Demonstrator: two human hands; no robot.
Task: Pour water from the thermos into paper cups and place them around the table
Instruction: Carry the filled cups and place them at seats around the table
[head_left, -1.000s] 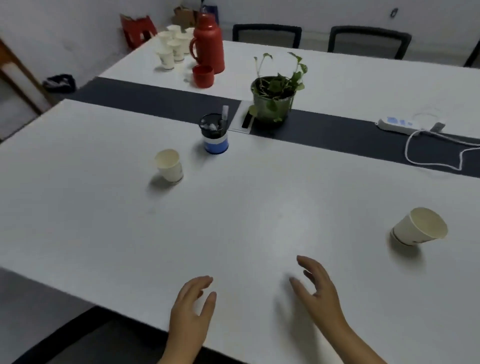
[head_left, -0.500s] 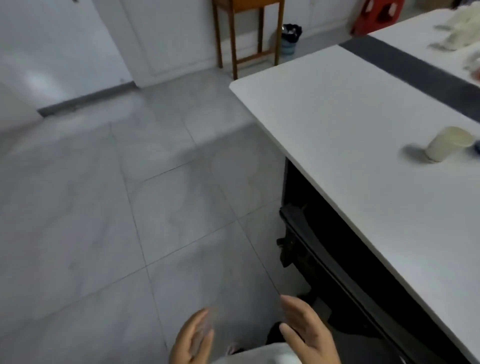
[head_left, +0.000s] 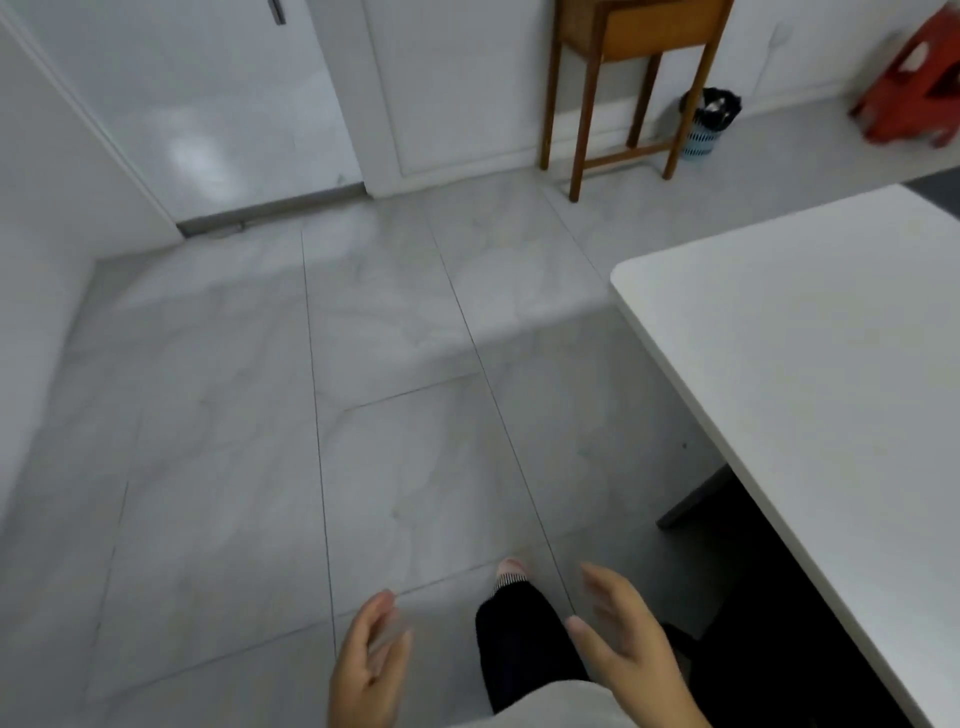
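The view has turned away from the cups and thermos, now out of sight, to the floor (head_left: 363, 415) beside the surface (head_left: 810, 364), both hands, left (head_left: 371, 670) and right (head_left: 623, 639), loosely open and empty, so the person probably walks to fetch another cup.

You've got grey tiled floor (head_left: 395, 415) w/ a wooden stand (head_left: 623, 78) at the far wall. Small blue-and-black bin (head_left: 706, 122) sits just right of its legs; red stool (head_left: 919, 88) farther right. White door (head_left: 208, 104) far left.
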